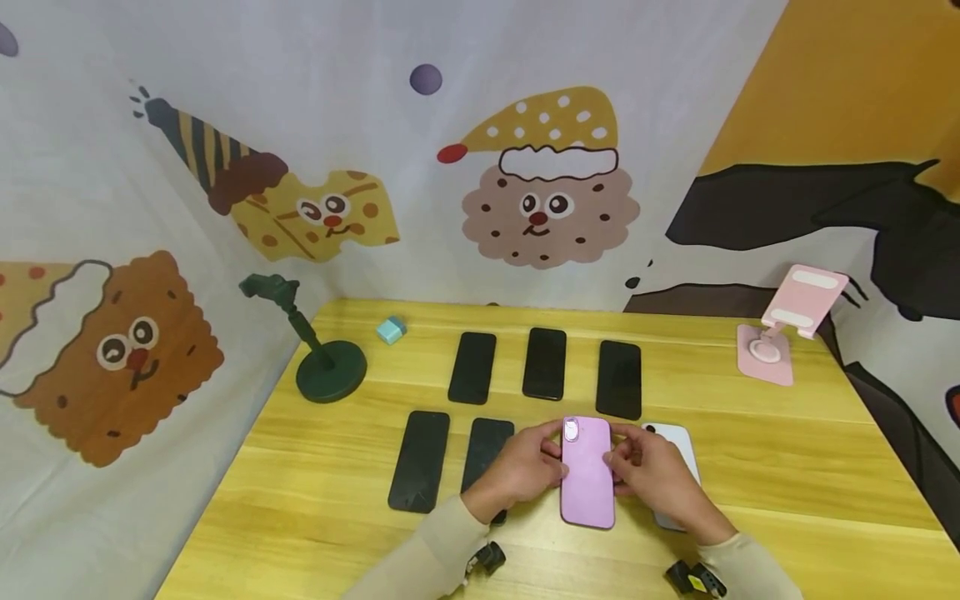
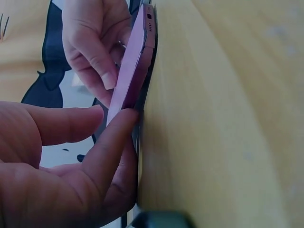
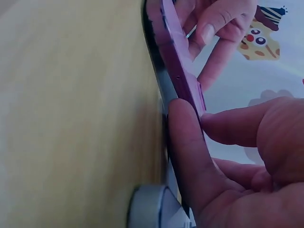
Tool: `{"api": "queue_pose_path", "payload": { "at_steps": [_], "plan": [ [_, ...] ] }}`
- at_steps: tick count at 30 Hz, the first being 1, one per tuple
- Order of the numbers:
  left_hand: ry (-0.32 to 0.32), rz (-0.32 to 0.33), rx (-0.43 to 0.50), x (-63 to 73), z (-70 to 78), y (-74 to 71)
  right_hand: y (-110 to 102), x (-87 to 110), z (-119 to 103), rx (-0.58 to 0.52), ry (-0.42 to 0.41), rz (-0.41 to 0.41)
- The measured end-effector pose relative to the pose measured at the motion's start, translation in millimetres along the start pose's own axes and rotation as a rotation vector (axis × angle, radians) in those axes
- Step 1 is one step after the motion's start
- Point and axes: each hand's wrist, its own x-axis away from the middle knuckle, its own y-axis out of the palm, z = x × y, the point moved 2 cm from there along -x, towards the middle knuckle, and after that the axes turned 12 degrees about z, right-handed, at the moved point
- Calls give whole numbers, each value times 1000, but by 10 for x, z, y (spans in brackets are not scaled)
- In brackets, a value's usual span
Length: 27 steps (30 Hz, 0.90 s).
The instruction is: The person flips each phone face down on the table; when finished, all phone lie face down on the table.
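Note:
A pink phone [image 1: 587, 483], its back and camera facing up, is between both hands just over the wooden table. My left hand [image 1: 525, 467] grips its left edge between thumb and fingers. At the opposite edge, my right hand [image 1: 656, 475] pinches it; the right wrist view shows the thumb on the back and the index finger [image 3: 185, 128] along the side. Partly hidden under the left hand lies a dark phone [image 1: 483, 454]. A white phone [image 1: 686, 446] lies partly covered by the right hand.
Three dark phones stand in a back row: left [image 1: 472, 367], middle [image 1: 544, 363], right [image 1: 619, 379]. Another dark phone [image 1: 420, 461] lies front left. A green stand [image 1: 332, 371], a small light-blue block [image 1: 391, 330] and a pink phone stand [image 1: 802, 300] are near the patterned cloth.

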Motion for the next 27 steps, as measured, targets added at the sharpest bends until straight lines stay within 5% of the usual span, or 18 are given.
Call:
{"api": "queue_pose_path", "payload": {
  "at_steps": [12,27],
  "plan": [
    [15,-6,75,9,24,79,-31,14,-68,188,-60,44],
    [-33,0,37,47,60,86,-38,7,-73,201,-47,52]
  ]
}}
